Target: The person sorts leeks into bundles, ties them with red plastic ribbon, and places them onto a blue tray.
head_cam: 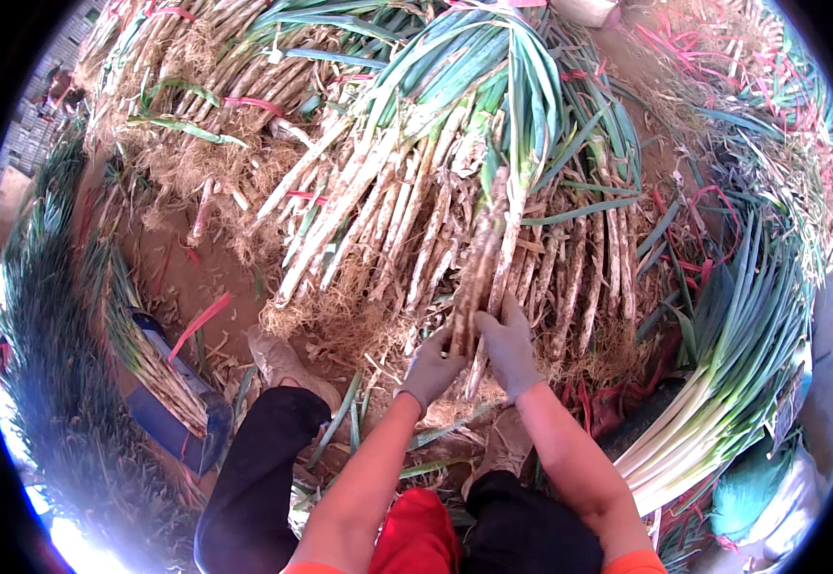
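Observation:
Both of my hands wear grey gloves and meet low on a few dirty-skinned green onion stalks. My left hand has its fingers around the brown lower end of a stalk. Just to the right, my right hand grips the lower stalks from the other side. Their green leaves bend over at the top. Beneath and beside them spreads a heap of unpeeled green onions, with tangled roots towards me. My fingertips are partly hidden behind the stalks.
At right lies a pile of green onions with clean white stems. A blue curved holder at left carries several stalks. A long bank of green leaves lines the far left. Pink ties and dry peelings litter the ground around my shoes.

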`<action>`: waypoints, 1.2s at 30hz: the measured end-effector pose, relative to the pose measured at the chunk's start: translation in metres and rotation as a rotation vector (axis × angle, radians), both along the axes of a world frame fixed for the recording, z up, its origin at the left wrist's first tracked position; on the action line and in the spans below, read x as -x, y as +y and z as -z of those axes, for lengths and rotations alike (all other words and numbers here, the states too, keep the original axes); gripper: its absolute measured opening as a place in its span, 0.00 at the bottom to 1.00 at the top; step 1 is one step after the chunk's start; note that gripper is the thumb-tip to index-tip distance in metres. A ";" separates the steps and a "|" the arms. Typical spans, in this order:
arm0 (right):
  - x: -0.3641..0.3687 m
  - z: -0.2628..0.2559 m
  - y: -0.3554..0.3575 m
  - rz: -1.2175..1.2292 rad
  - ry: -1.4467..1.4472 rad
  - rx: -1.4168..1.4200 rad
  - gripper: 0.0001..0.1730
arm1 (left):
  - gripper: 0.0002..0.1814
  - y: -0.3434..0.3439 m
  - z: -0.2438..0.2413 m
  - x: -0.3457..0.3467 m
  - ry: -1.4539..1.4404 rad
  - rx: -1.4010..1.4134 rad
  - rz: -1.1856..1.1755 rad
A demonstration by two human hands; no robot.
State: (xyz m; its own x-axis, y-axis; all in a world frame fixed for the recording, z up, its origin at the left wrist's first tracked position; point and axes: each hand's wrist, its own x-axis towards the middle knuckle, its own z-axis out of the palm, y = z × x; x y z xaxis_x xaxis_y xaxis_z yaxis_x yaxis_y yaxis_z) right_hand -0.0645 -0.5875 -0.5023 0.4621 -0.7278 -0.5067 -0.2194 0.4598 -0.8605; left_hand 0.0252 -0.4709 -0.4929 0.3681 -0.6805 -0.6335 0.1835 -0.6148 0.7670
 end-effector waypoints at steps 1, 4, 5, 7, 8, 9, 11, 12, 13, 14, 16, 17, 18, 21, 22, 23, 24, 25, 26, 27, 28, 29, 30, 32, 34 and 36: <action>-0.002 -0.017 -0.001 -0.012 -0.031 -0.066 0.29 | 0.34 0.009 -0.003 0.001 0.027 0.032 0.024; -0.009 -0.053 -0.001 -0.039 0.029 -0.072 0.17 | 0.34 0.033 0.014 0.009 0.120 0.199 -0.008; -0.001 -0.055 -0.007 -0.041 0.039 -0.060 0.16 | 0.34 0.016 -0.042 -0.006 -0.021 0.010 0.173; 0.012 -0.055 -0.016 -0.040 0.026 -0.037 0.16 | 0.29 0.020 -0.027 -0.015 -0.420 -0.122 0.208; 0.015 -0.060 -0.020 0.013 -0.057 -0.144 0.17 | 0.27 0.024 -0.020 -0.021 -0.698 -0.099 0.224; 0.018 -0.067 -0.022 0.066 -0.139 -0.252 0.17 | 0.24 0.028 -0.014 -0.030 -0.800 0.020 0.134; 0.030 -0.067 -0.025 0.091 -0.331 -0.431 0.18 | 0.23 -0.001 -0.025 -0.048 -0.995 -0.056 0.090; 0.030 -0.072 -0.021 0.081 -0.385 -0.483 0.17 | 0.23 -0.014 -0.032 -0.061 -1.100 -0.106 0.062; 0.026 -0.082 -0.016 0.063 -0.444 -0.532 0.17 | 0.23 -0.021 -0.016 -0.078 -1.191 -0.148 0.062; 0.027 -0.088 -0.015 0.055 -0.499 -0.573 0.17 | 0.24 -0.037 -0.025 -0.091 -1.276 -0.181 0.069; 0.029 -0.089 -0.022 -0.044 -0.783 -0.710 0.19 | 0.22 -0.047 -0.032 -0.103 -1.299 -0.463 0.243; 0.025 -0.104 -0.023 -0.071 -0.877 -0.691 0.19 | 0.22 -0.049 -0.022 -0.114 -1.300 -0.525 0.294; 0.021 -0.116 -0.025 -0.098 -0.971 -0.672 0.19 | 0.22 -0.048 -0.014 -0.124 -1.300 -0.588 0.344; 0.018 -0.134 -0.033 0.006 -0.794 -0.558 0.20 | 0.20 -0.055 -0.017 -0.143 -1.112 -0.682 0.309; 0.018 -0.133 -0.036 -0.019 -0.677 -0.472 0.19 | 0.19 -0.061 -0.019 -0.147 -1.020 -0.713 0.296; 0.021 -0.130 -0.031 0.015 -0.530 -0.453 0.16 | 0.23 -0.059 -0.049 -0.140 -1.058 -0.631 0.335; 0.024 -0.120 -0.030 0.003 -0.601 -0.499 0.16 | 0.24 -0.055 -0.053 -0.139 -0.984 -0.552 0.280; 0.024 -0.120 -0.025 0.052 -0.594 -0.515 0.17 | 0.25 -0.046 -0.060 -0.139 -0.906 -0.478 0.226; 0.022 -0.121 -0.020 0.100 -0.589 -0.532 0.18 | 0.26 -0.039 -0.069 -0.138 -0.829 -0.407 0.171; 0.018 -0.122 -0.019 0.115 -0.563 -0.511 0.19 | 0.27 -0.030 -0.078 -0.132 -0.657 -0.308 0.097; 0.016 -0.122 -0.022 0.144 -0.531 -0.485 0.20 | 0.26 -0.030 -0.111 -0.113 -0.394 -0.300 0.088; 0.010 -0.123 -0.022 0.163 -0.499 -0.457 0.21 | 0.26 -0.024 -0.111 -0.101 -0.429 -0.307 0.103; 0.005 -0.124 -0.019 0.136 -0.449 -0.430 0.22 | 0.26 -0.016 -0.109 -0.086 -0.464 -0.314 0.118; -0.009 -0.123 -0.014 0.075 -0.347 -0.379 0.24 | 0.27 0.002 -0.100 -0.050 -0.807 -0.301 0.492; -0.015 -0.121 -0.013 0.042 -0.329 -0.361 0.22 | 0.29 0.001 -0.130 -0.014 -0.416 -0.248 0.346; -0.024 -0.120 -0.006 -0.042 -0.345 -0.401 0.19 | 0.31 0.029 -0.100 0.030 -0.575 -0.112 0.324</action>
State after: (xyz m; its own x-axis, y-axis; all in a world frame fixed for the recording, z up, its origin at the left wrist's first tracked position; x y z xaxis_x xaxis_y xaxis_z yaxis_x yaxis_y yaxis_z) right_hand -0.0407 -0.5936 -0.3821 0.6757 -0.4854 -0.5548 0.0199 0.7644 -0.6445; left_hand -0.0046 -0.4419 -0.3932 0.4562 -0.7554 -0.4703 -0.4433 -0.6512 0.6159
